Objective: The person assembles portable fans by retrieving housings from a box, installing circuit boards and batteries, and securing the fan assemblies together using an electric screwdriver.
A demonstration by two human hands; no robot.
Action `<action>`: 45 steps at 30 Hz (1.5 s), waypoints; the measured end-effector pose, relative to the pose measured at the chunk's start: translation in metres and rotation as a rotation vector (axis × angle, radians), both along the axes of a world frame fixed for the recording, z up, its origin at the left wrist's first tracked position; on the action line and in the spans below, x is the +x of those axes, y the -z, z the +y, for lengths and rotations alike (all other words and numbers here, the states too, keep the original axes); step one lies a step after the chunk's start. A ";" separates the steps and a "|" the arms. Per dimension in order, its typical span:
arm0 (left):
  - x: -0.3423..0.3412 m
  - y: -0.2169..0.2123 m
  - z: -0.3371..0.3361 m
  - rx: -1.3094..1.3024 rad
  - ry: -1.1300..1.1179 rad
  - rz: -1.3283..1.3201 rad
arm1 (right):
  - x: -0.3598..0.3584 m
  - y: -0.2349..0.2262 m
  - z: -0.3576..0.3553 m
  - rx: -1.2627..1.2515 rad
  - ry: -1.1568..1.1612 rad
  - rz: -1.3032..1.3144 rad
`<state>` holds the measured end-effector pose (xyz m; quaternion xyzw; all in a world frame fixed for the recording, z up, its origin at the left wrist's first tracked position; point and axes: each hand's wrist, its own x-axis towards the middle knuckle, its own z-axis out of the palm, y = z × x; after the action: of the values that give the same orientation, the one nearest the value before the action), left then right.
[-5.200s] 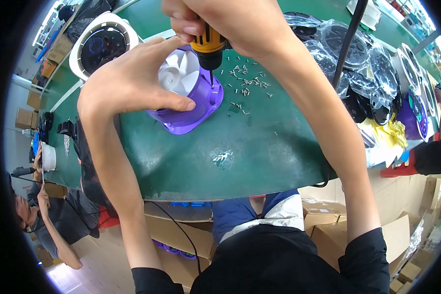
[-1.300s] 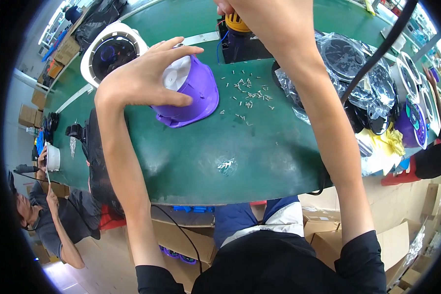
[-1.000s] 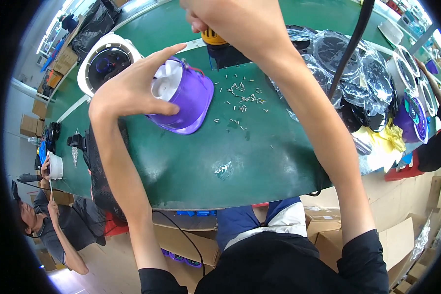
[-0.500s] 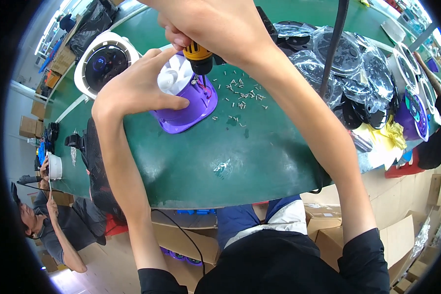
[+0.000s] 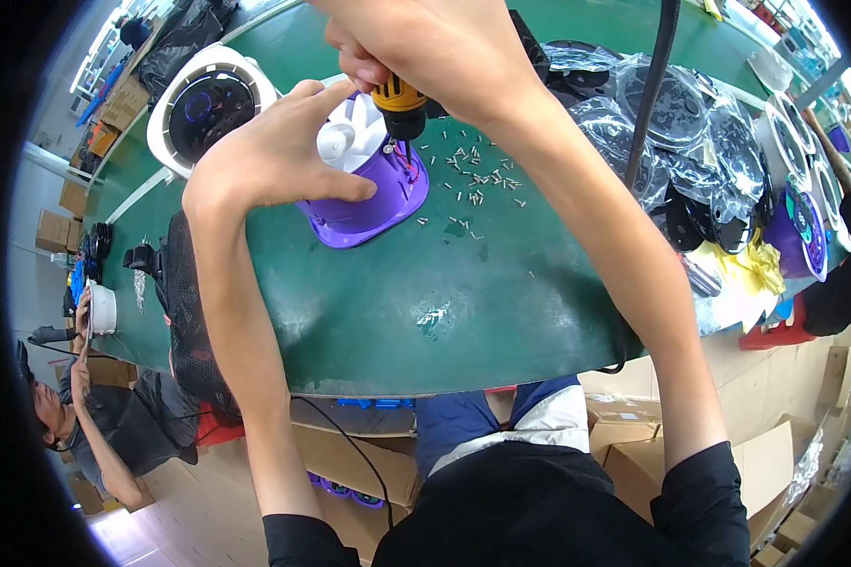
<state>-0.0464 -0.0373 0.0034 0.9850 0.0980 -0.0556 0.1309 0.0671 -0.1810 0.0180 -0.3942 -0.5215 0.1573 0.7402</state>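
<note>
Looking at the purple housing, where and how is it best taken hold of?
Grip the purple housing by its rounded outer wall, probably best from the person's left with the left hand spread around it; the driver in the right hand points down at the housing's right side.

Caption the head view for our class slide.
Left hand on a purple fan housing, right hand holding a yellow power driver over it.

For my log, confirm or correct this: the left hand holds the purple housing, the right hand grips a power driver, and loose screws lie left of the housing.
One error: the head view shows the screws right of the purple housing. The left hand holds it and the right hand grips a power driver, as stated.
</note>
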 end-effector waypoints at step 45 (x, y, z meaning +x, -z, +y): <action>0.001 -0.004 -0.004 0.032 -0.101 0.120 | -0.008 -0.012 -0.010 0.196 0.599 -0.181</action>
<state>-0.0450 -0.0418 0.0070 0.9757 0.1559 -0.1061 0.1115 0.0586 -0.1907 0.0303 -0.4695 -0.4587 -0.1539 0.7386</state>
